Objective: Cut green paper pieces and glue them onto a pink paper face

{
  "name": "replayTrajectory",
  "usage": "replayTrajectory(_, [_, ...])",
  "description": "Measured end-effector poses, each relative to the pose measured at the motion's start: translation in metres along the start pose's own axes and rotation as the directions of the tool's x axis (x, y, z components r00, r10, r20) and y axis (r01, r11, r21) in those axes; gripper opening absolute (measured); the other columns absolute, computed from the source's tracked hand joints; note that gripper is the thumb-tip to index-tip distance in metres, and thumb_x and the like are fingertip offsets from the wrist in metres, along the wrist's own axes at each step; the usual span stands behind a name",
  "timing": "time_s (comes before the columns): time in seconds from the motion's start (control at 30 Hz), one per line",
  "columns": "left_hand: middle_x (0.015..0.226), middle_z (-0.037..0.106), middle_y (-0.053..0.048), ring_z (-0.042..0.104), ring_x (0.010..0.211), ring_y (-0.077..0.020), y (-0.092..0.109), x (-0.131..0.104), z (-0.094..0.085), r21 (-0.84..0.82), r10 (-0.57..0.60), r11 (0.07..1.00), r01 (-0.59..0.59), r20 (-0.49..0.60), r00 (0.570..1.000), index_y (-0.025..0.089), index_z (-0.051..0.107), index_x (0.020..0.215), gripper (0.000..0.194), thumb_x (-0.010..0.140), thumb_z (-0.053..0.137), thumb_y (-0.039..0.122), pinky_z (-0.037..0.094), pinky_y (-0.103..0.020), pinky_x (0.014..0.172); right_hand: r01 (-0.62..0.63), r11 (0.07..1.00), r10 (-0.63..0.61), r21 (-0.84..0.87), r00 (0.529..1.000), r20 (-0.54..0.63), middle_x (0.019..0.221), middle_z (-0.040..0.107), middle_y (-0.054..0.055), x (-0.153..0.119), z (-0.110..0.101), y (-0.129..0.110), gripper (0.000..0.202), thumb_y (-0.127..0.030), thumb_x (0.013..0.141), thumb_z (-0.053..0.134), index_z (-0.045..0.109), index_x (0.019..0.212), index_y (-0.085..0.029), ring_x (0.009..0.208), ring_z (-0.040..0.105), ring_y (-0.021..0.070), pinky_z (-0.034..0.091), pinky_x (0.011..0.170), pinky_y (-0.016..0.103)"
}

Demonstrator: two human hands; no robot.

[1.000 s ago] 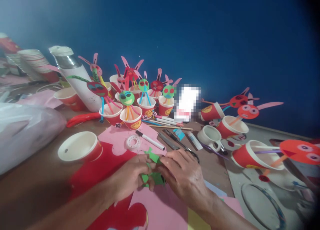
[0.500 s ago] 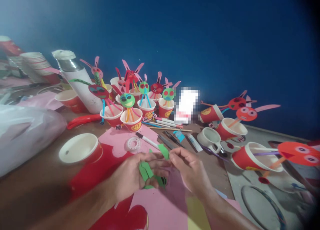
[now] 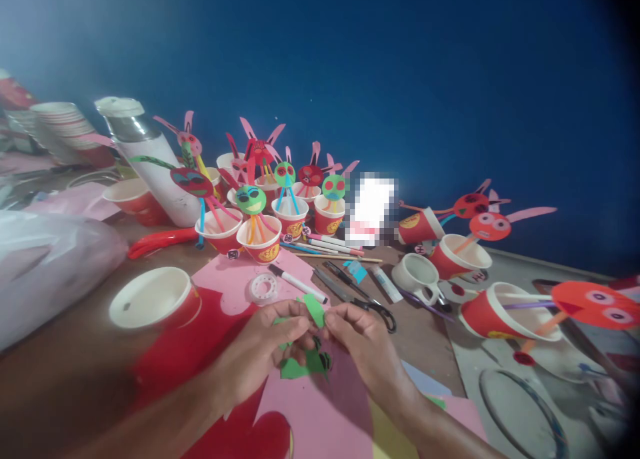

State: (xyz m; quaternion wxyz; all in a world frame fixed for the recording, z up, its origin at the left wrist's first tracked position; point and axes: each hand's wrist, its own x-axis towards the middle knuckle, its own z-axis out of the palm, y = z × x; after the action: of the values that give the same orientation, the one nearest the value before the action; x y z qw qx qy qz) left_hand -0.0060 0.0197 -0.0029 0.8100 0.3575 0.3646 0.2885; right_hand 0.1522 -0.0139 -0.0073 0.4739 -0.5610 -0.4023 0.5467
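Note:
Both hands meet over the pink paper (image 3: 300, 419). My left hand (image 3: 280, 332) is closed, with a small green paper piece (image 3: 314, 310) at its fingertips and more green paper partly hidden by its fingers. My right hand (image 3: 357, 329) pinches the right edge of that same green piece between thumb and fingers. Just below the left fingers lies a larger green paper scrap (image 3: 300, 367) with black marks near its right side. A black-capped marker (image 3: 297, 284) and a white tape roll (image 3: 263, 287) lie just beyond the hands. Scissors (image 3: 385, 312) are partly covered by my right hand.
Red paper cups (image 3: 260, 249) with paper rabbit-like figures stand along the back. An empty paper cup (image 3: 155, 299) is on the left beside a plastic bag (image 3: 50, 272). A white mug (image 3: 417, 276) and glue stick (image 3: 387, 284) sit right. A bottle (image 3: 155, 159) leans behind.
The left thumb has come up to the small green piece, which sits slightly lower and further left. The larger green scrap shows more below the fingers. The view has shifted a little.

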Motion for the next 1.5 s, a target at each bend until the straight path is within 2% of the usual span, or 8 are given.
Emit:
replayTrajectory(0.27, [0.050, 0.054, 0.003, 0.047, 0.043, -0.0080, -0.003, 0.002, -0.001, 0.139, 0.018, 0.990, 0.008, -0.180, 0.983, 0.016, 0.049, 0.062, 0.020, 0.073, 0.062, 0.027, 0.030, -0.020, 0.043, 0.082, 0.984, -0.071, -0.157, 0.995, 0.074, 0.058, 0.059, -0.001, 0.001, -0.009, -0.002, 0.020, -0.030, 0.079, 0.055, 0.065, 0.070, -0.015, 0.055, 0.052, 0.0118, 0.041, 0.054, 0.022])
replayTrajectory(0.4, [0.050, 0.054, 0.002, 0.047, 0.045, -0.0088, 0.004, 0.003, -0.004, 0.120, 0.046, 0.992, -0.024, -0.189, 0.981, 0.016, 0.051, 0.061, 0.019, 0.072, 0.063, 0.025, 0.035, -0.021, 0.045, 0.241, 0.526, -0.185, -0.816, 0.968, 0.167, 0.074, 0.068, -0.002, 0.006, -0.048, -0.032, 0.019, -0.029, 0.084, 0.049, 0.067, 0.080, -0.026, 0.069, 0.060, 0.0166, 0.039, 0.061, 0.025])
replayTrajectory(0.5, [0.052, 0.054, 0.002, 0.047, 0.047, -0.0086, 0.008, 0.003, -0.007, 0.107, 0.060, 0.994, -0.040, -0.193, 0.979, 0.015, 0.053, 0.062, 0.017, 0.074, 0.062, 0.024, 0.038, -0.021, 0.048, 0.163, 0.172, -0.126, -0.972, 0.982, 0.142, 0.076, 0.070, -0.001, 0.010, -0.069, -0.044, 0.015, -0.029, 0.082, 0.051, 0.065, 0.086, -0.026, 0.071, 0.062, 0.0184, 0.038, 0.060, 0.026])
replayTrajectory(0.83, [0.054, 0.053, 0.002, 0.045, 0.046, -0.0077, 0.012, 0.004, -0.007, 0.058, 0.085, 0.996, -0.075, -0.188, 0.978, 0.015, 0.053, 0.063, 0.015, 0.074, 0.061, 0.022, 0.039, -0.020, 0.045, 0.173, 0.016, -0.052, -0.985, 0.984, 0.172, 0.067, 0.069, 0.003, 0.015, -0.070, -0.028, 0.012, -0.025, 0.074, 0.055, 0.064, 0.082, -0.024, 0.063, 0.063, 0.0230, 0.030, 0.050, 0.025])
replayTrajectory(0.9, [0.051, 0.052, 0.003, 0.044, 0.044, -0.0072, 0.013, 0.003, -0.007, 0.042, 0.087, 0.996, -0.080, -0.203, 0.975, 0.015, 0.053, 0.062, 0.016, 0.073, 0.061, 0.022, 0.039, -0.020, 0.044, 0.164, 0.096, -0.054, -0.982, 0.986, 0.159, 0.065, 0.068, 0.001, 0.013, -0.071, -0.035, 0.015, -0.026, 0.075, 0.053, 0.065, 0.084, -0.025, 0.062, 0.063, 0.0215, 0.034, 0.051, 0.025])
replayTrajectory(1.07, [0.051, 0.053, 0.003, 0.044, 0.043, -0.0070, 0.014, 0.004, -0.010, 0.021, 0.127, 0.992, -0.126, -0.225, 0.966, 0.014, 0.053, 0.063, 0.015, 0.072, 0.063, 0.022, 0.038, -0.019, 0.043, 0.097, 0.756, 0.075, -0.648, 0.970, 0.232, 0.074, 0.066, 0.001, 0.005, -0.065, -0.038, 0.030, -0.031, 0.080, 0.050, 0.056, 0.109, -0.023, 0.068, 0.062, 0.0172, 0.045, 0.059, 0.025])
replayTrajectory(1.13, [0.054, 0.055, 0.002, 0.045, 0.044, -0.0066, 0.014, 0.004, -0.012, 0.007, 0.145, 0.989, -0.147, -0.222, 0.964, 0.014, 0.054, 0.065, 0.014, 0.073, 0.062, 0.022, 0.038, -0.019, 0.044, 0.056, 0.888, 0.105, -0.456, 0.941, 0.321, 0.075, 0.063, 0.002, 0.001, -0.060, -0.032, 0.037, -0.037, 0.080, 0.053, 0.052, 0.113, -0.021, 0.065, 0.059, 0.0160, 0.045, 0.059, 0.026])
replayTrajectory(1.5, [0.050, 0.055, 0.002, 0.050, 0.046, -0.0089, 0.018, 0.003, -0.009, -0.076, 0.157, 0.981, -0.180, -0.239, 0.958, 0.015, 0.050, 0.063, 0.015, 0.072, 0.061, 0.020, 0.038, -0.019, 0.042, 0.111, 0.918, 0.132, -0.381, 0.819, 0.558, 0.075, 0.052, 0.002, -0.010, -0.021, -0.025, 0.048, -0.059, 0.073, 0.051, 0.052, 0.098, -0.019, 0.066, 0.044, 0.0162, 0.038, 0.059, 0.026])
